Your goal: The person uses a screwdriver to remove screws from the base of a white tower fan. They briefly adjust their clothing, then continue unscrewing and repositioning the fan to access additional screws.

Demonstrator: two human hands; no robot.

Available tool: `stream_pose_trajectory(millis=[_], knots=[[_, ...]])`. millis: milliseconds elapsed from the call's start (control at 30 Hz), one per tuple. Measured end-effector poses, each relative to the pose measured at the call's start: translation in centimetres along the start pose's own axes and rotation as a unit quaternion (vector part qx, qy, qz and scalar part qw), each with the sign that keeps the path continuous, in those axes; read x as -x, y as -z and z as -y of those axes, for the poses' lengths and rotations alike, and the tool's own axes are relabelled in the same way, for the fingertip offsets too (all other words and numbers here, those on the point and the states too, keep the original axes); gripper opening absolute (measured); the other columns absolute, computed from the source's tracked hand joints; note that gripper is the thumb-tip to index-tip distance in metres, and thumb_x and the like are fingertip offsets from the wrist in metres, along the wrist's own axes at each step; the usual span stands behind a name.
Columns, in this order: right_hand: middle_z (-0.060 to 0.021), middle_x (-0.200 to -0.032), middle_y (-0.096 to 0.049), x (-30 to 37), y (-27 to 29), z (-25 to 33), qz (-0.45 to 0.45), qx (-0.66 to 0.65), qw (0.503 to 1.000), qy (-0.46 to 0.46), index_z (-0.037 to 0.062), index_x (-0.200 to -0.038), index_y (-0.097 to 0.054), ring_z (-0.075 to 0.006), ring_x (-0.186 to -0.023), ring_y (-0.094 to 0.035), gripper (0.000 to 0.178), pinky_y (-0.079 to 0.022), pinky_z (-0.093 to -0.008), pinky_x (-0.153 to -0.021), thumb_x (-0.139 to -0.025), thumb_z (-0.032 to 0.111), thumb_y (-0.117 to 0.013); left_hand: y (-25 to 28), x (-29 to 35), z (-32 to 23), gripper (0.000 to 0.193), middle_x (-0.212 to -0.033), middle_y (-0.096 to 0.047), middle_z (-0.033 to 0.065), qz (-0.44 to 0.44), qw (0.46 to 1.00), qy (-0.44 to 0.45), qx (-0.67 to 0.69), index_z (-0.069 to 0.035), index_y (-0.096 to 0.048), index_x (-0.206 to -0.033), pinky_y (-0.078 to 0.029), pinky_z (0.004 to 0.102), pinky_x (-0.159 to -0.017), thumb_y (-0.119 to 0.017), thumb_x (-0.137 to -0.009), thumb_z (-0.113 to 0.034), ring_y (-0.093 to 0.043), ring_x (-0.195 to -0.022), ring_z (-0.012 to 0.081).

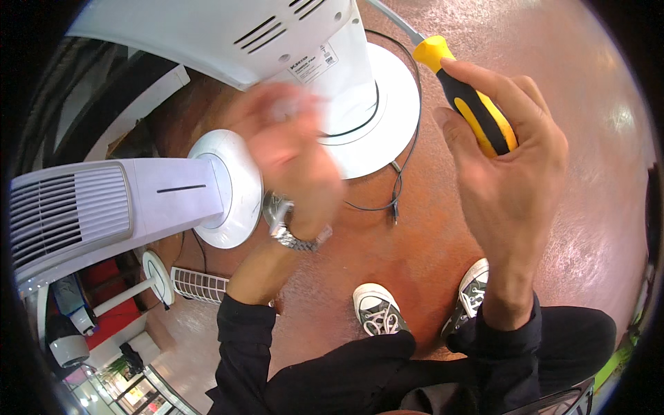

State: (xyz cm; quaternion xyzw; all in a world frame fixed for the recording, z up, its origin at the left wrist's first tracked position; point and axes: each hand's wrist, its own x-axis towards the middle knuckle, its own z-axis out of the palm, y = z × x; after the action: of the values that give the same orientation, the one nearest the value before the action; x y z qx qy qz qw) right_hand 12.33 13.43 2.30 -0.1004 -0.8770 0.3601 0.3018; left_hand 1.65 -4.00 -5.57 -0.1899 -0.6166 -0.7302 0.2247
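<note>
My right hand is wrapped round the yellow and black handle of a screwdriver. Its metal shaft points up and to the left, past the edge of a white tower fan. That fan shows slotted vents, screw holes and a label, and it stands on a round white base. My left hand, a metal-band watch on its wrist, is in front of the fan's lower part. Motion smears its fingers, so I cannot make out whether they hold anything.
To the left a second tower fan leans across the view on its round base. A black power cord with a plug curls on the reddish floor. A white wire grille and a pedestal stand are at lower left. My shoes are below.
</note>
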Motion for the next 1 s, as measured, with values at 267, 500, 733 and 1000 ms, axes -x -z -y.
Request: stream_pose_trajectory(millis=[267,500,733,1000], knots=[[-0.0034,-0.096,-0.066,0.5,-0.8,0.2,-0.079,0.123,0.985,0.088,0.0129,-0.106,-0.079,-0.0187,-0.086,-0.069,0.04,-0.06,-0.0276,-0.073,-0.068,0.005,-0.088,-7.3,-2.2,-2.7,0.027,-0.101,-0.072,0.0088,0.192,0.856,0.414,0.245,0.001,-0.067,-0.108,-0.057,0.0306,-0.087,-0.073,-0.095,-0.022,-0.069,-0.096,0.0155],[-0.0075,-0.1,-0.068,1.4,0.8,-0.2,-0.058,-0.033,0.998,-0.014,0.0044,-0.122,-0.068,-0.0156,-0.087,-0.071,0.046,-0.059,-0.0241,-0.067,-0.081,0.014,-0.085,-7.7,-1.3,-1.9,0.024,-0.104,-0.071,0.0098,0.18,0.839,0.375,0.351,0.0,-0.066,-0.111,-0.057,0.0334,-0.094,-0.071,-0.096,-0.018,-0.068,-0.097,0.0161],[-0.0129,-0.114,-0.065,3.2,2.2,-0.2,-0.032,-0.085,0.995,-0.032,0.0012,-0.118,-0.067,-0.0192,-0.097,-0.07,0.038,-0.061,-0.0274,-0.078,-0.083,0.003,-0.081,-7.0,-2.0,-2.5,0.045,-0.141,-0.044,0.0175,0.225,0.774,0.446,0.389,0.004,-0.032,-0.14,-0.046,0.0379,-0.109,-0.054,-0.103,-0.01,-0.047,-0.13,0.0259],[-0.0128,-0.114,-0.065,3.7,1.4,-1.4,-0.071,-0.014,0.995,0.066,0.0059,-0.119,-0.068,-0.019,-0.103,-0.067,0.047,-0.06,-0.0332,-0.086,-0.075,0.002,-0.086,-8.3,-1.7,-2.6,0.023,-0.114,-0.068,0.0136,0.221,0.825,0.395,0.338,0.0,-0.061,-0.113,-0.06,0.0344,-0.089,-0.068,-0.098,-0.016,-0.07,-0.101,0.0215]])
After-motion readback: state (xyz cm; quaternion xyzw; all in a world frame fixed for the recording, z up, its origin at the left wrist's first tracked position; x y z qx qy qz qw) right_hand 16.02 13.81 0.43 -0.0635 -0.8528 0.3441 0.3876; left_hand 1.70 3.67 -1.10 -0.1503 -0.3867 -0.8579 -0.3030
